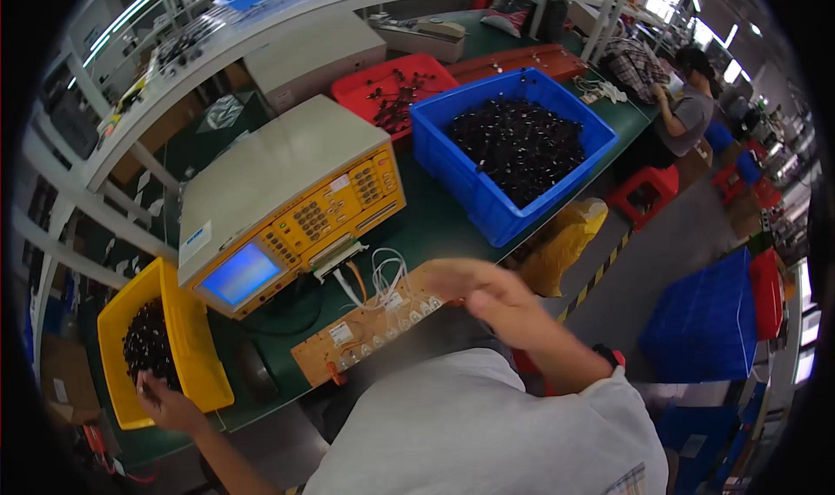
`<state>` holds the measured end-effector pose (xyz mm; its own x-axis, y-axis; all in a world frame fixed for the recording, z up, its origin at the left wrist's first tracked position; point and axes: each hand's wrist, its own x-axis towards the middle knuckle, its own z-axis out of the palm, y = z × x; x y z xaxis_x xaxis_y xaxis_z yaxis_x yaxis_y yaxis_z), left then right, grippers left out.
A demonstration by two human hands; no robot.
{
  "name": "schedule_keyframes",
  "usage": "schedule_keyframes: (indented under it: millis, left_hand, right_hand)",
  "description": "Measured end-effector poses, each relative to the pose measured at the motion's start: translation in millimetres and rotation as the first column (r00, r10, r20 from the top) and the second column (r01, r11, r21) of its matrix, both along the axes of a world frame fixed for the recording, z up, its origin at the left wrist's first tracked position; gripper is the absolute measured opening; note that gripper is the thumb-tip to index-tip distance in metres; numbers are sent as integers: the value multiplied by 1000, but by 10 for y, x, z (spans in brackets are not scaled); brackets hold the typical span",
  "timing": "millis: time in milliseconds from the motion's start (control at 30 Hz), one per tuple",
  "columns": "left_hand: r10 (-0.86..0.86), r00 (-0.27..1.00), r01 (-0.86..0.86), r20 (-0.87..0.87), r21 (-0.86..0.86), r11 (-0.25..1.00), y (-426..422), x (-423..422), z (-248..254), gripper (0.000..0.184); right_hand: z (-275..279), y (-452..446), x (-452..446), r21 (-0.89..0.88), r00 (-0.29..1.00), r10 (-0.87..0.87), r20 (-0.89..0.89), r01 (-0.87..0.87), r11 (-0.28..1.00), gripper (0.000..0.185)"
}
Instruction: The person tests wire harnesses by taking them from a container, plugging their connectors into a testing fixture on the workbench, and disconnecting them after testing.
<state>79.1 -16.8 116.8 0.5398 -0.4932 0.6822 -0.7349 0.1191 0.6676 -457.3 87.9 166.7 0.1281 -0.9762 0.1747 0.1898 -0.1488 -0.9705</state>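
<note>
Fingers [148, 391] of the left hand [174, 410] are bent together at the small black parts [148, 338] in a yellow bin [193, 343], which stands at the tabletop's [426, 217] near left corner; whether they grip a piece cannot be told. The right hand [487, 293], blurred and partly open with the thumb apart, is over the right end of a wooden board [315, 353]; what it holds, if anything, is unclear. The board lies along the near edge, a row of small clear fittings [403, 323] on it and white wires [387, 277] at its back.

Behind stands a yellow-fronted machine [291, 190], its screen [239, 273] lit blue. To its right, by the near edge, a blue bin [474, 195] holds a heap of black pieces [517, 151]. Beyond are a red tray [348, 90] with scattered dark pieces and, toward the far edge, a grey box [313, 56]. Past the tabletop's right end sits another person [687, 117].
</note>
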Motion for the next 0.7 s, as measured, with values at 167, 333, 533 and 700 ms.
schedule_keyframes:
  millis: [167, 333, 533, 700]
  left_hand:
    - [-164, 926, 124, -340, -136, 983, 359, -1141, -76, 24]
    - [-444, 255, 859, -859, -9, 512, 885, -2298, -436, 18]
    - [-149, 175, 970, -973, 144, 198, 937, -2187, -944, 18]
    - [110, 109, 971, -988, 129, 201, 825, -2208, -1096, 22]
  right_hand:
    - [-1026, -334, 900, 215, 985, 160, 70, -172, 961, 49]
    - [-1416, -314, 1191, 487, 964, 259, 64, -257, 835, 51]
    - [-1588, -241, 886, 590, 965, 255, 57, -239, 771, 26]
    - [-1519, -157, 701, 760, 955, -6, 295, -231, 608, 30]
